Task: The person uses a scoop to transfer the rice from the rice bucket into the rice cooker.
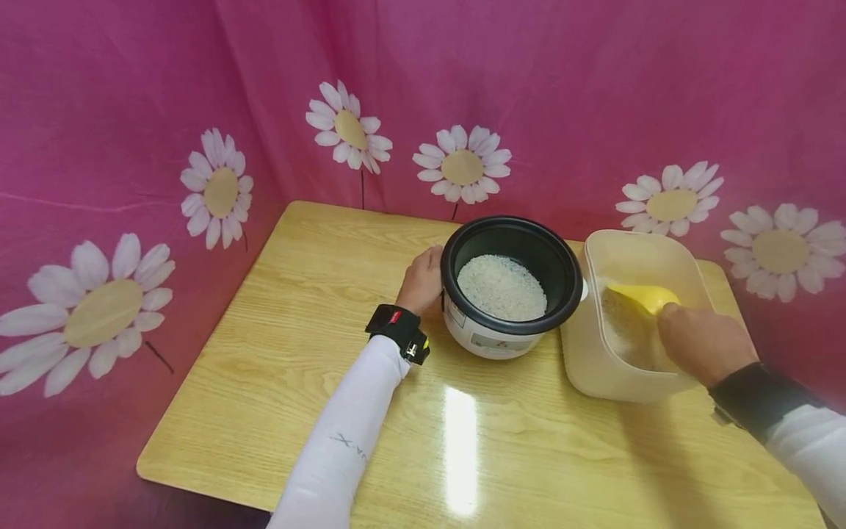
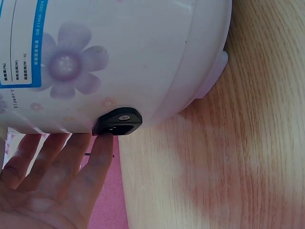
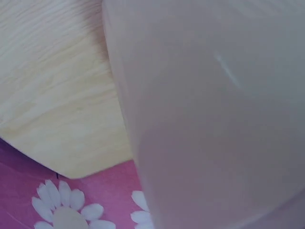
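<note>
A white rice cooker (image 1: 476,339) with a dark inner pot (image 1: 551,261) stands uncovered, white rice (image 1: 502,288) at its bottom. Against its left side rests my left hand (image 1: 421,283); in the left wrist view its extended fingers touch the flower-printed wall (image 2: 157,52) beside a black power socket (image 2: 125,119). To the cooker's right is a translucent bin (image 1: 584,360) holding more grain. Inside this bin my right hand (image 1: 707,342) grips a yellow scoop (image 1: 648,296) by its handle end. In the right wrist view the bin wall (image 3: 214,124) hides that hand and the scoop.
Everything stands on a light wooden table (image 1: 297,330), with the bin near its right edge. A pink curtain (image 1: 542,88) printed with daisies hangs close behind and along the sides. The cooker and the bin stand nearly side by side.
</note>
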A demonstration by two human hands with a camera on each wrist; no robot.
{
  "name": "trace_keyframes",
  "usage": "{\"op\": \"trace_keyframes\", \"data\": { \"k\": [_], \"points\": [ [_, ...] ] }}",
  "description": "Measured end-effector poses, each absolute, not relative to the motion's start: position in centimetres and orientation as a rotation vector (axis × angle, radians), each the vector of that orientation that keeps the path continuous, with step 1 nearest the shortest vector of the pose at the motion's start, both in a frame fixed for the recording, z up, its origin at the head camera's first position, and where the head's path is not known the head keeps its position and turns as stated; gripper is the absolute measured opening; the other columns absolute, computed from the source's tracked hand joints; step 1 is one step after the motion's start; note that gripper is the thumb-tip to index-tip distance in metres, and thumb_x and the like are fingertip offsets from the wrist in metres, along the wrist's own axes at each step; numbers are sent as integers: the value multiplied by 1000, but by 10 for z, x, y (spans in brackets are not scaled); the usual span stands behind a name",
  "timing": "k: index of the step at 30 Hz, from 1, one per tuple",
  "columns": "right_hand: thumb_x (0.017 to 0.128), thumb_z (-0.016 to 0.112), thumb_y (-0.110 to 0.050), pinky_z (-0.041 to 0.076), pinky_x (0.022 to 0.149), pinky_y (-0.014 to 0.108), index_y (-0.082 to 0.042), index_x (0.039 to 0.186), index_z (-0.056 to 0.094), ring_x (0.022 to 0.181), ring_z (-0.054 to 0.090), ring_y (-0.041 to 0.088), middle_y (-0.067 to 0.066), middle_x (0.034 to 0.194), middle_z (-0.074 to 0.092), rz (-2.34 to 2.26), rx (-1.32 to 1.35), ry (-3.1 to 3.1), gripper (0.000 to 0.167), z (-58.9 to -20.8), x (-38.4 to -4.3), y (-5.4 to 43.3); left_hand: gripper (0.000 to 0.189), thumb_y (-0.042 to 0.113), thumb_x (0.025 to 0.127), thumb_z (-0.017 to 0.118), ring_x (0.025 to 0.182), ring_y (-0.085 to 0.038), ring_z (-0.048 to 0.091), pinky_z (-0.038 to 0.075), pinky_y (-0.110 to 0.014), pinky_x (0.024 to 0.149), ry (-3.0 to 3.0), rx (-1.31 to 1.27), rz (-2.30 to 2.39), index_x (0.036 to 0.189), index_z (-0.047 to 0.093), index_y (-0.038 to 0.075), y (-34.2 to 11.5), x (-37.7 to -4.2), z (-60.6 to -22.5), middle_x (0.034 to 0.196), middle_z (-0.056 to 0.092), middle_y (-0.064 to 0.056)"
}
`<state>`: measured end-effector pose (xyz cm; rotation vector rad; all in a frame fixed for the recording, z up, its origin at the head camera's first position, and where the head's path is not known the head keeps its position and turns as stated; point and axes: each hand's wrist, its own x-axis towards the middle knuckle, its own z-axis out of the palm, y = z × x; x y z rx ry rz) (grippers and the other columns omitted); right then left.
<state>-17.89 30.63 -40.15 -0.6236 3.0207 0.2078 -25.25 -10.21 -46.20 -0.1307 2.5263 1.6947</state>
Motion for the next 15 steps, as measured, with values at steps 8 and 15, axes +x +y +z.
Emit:
{"op": "trace_keyframes", "data": {
  "k": [8,15],
  "points": [
    [78,64,6,41,44,34,-6,73,50,54,40,21,4,62,42,188,-638,2919,19,-408,-184,309,53,42,113,28,147,-27,50,39,-46,123,2566,-110,1703,138,61,8,-102,-254,-464,148,60,-11],
    [76,66,4,40,47,34,-5,69,51,52,39,20,3,59,43,192,-718,2970,19,-420,-188,310,52,41,113,28,146,-27,51,39,-46,122,2578,-107,1711,140,61,10,-102,-252,-464,148,61,-10]
  ]
}}
